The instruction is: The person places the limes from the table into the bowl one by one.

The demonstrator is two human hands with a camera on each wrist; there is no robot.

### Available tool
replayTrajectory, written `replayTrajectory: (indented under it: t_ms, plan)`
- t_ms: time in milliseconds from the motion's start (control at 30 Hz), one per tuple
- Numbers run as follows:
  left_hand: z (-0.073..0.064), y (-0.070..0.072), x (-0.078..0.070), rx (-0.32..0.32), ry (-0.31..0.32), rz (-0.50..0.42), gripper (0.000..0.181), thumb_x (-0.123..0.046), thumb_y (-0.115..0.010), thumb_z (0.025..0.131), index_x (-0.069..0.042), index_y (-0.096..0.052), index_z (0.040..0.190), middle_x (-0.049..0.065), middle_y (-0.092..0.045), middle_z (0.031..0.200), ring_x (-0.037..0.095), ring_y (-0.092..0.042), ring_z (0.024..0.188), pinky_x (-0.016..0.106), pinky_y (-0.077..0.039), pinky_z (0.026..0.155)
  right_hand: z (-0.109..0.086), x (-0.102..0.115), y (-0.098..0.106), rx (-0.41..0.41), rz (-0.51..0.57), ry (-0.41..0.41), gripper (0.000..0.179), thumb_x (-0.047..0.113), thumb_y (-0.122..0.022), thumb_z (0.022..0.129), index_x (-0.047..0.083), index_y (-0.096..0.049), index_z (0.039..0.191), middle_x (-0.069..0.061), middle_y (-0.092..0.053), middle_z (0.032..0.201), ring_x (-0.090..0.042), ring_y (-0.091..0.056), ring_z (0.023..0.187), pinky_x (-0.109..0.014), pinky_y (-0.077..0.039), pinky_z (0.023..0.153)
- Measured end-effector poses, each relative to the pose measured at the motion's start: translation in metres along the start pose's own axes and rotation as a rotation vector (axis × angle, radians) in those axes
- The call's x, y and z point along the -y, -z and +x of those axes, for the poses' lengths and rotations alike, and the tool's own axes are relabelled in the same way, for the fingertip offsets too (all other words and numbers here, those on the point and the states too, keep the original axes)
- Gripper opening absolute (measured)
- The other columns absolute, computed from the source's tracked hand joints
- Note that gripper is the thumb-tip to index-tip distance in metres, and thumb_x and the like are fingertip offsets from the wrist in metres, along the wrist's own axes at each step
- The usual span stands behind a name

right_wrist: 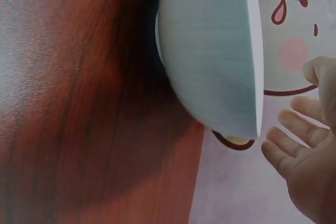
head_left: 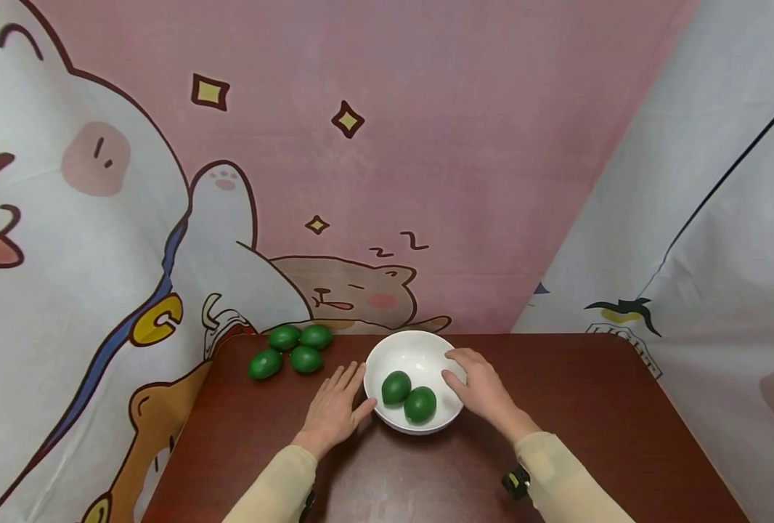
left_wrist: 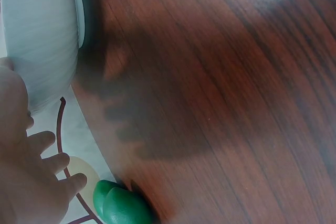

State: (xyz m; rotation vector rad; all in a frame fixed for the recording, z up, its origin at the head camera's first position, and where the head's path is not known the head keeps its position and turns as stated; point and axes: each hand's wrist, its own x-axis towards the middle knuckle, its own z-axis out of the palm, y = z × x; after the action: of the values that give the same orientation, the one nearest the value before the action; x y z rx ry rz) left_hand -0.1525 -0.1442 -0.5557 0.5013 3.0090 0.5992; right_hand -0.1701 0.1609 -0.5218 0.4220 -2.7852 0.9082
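Note:
A white bowl [head_left: 420, 359] stands upright on the dark wooden table, with two green limes [head_left: 420, 404] lying inside it. Beside its left rim is my left hand [head_left: 333, 408], fingers stretched forward and thumb at the bowl's side; whether the thumb touches is unclear. My right hand [head_left: 485, 388] hovers at the right rim with its fingers loosely spread. In the right wrist view, a gap shows between these fingertips [right_wrist: 270, 148] and the bowl's wall [right_wrist: 215, 51]. Neither hand grips anything.
Several more green limes [head_left: 306, 359] lie grouped at the table's far left corner, beyond the left hand. The brown table [head_left: 596, 421] ends at a cartoon-printed cloth [head_left: 465, 145] hanging behind it. A black device [head_left: 516, 481] is worn at the right wrist.

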Motion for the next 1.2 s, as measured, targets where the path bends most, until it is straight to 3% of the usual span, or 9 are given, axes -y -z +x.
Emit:
replayTrajectory:
  t_ms: [200,433,733,1200]
  plan:
    - [0.000,0.000,0.000,0.000,0.003,0.002,0.075,-0.054,-0.056,0.103,-0.013,-0.036,0.162,0.015,-0.038,0.164,0.041,-0.032,0.152,0.061,-0.030,0.119,-0.009,-0.011,0.000,-0.080,0.009,0.010,0.039,0.016,-0.075,0.093,-0.003,-0.069,0.127,-0.020,-0.065,0.131,-0.038,-0.061,0.123,-0.056,-0.050,0.102]
    - [0.000,0.001,0.000,-0.008,-0.001,-0.005,0.074,-0.054,-0.056,0.103,-0.013,-0.036,0.162,0.016,-0.038,0.164,0.042,-0.033,0.151,0.062,-0.030,0.119,-0.020,-0.022,-0.003,-0.089,0.024,-0.015,0.045,0.017,-0.075,0.094,-0.005,-0.065,0.133,-0.021,-0.062,0.136,-0.038,-0.061,0.126,-0.056,-0.051,0.102]
    - [-0.001,0.000,0.001,-0.012,-0.005,0.004,0.074,-0.054,-0.055,0.103,-0.013,-0.037,0.162,0.016,-0.038,0.164,0.041,-0.033,0.151,0.062,-0.031,0.119,-0.030,-0.031,-0.008,-0.137,0.042,0.010,0.046,0.013,-0.076,0.092,-0.003,-0.064,0.133,-0.022,-0.062,0.135,-0.039,-0.061,0.125,-0.057,-0.051,0.101]
    - [-0.001,0.000,-0.001,-0.003,-0.003,0.009,0.075,-0.054,-0.055,0.103,-0.012,-0.036,0.162,0.015,-0.038,0.164,0.041,-0.033,0.152,0.062,-0.030,0.119,-0.047,-0.037,-0.017,-0.122,0.028,-0.033,0.058,0.021,-0.077,0.094,-0.001,-0.056,0.144,-0.023,-0.057,0.143,-0.041,-0.056,0.132,-0.060,-0.047,0.106]
